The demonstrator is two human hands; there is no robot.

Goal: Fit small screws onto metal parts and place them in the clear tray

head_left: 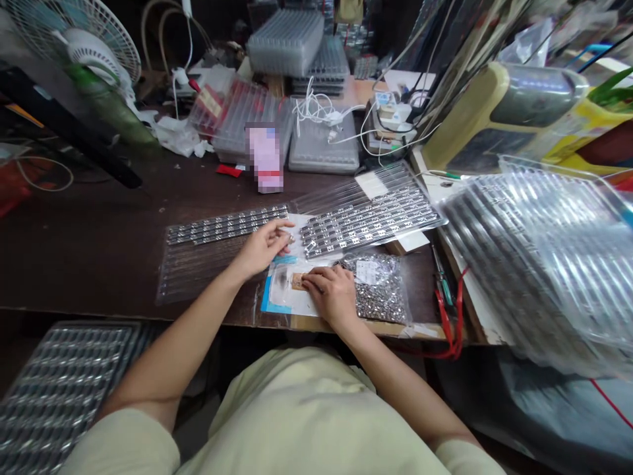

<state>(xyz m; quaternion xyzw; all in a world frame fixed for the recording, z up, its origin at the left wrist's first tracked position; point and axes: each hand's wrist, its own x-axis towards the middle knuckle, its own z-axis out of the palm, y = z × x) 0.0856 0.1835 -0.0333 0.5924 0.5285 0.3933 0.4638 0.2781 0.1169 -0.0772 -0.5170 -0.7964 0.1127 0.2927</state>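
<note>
Nearest the camera, a pale yellow-green shirt [297,422] of soft, creased cloth is seen, with both bare forearms extended from its short sleeves over a dark table [128,264]. The left hand [264,249] is raised slightly, its index finger stretched forward and the others curled; a small shiny piece [291,239] is pinched at its fingertips. The right hand [333,290] is lowered, back upward, its thumb and index finger brought together at a flat tan block [297,282]; whether the block is gripped cannot be told. Beside the right hand, a wrinkled transparent bag [390,297] is packed with glinting metal bits. Ribbed, see-through plastic is shown in the left tray [182,270], partly filled with dark, silver-dotted strips [227,225]; similar strips are borne, at a slant, by the right tray [341,192].
</note>
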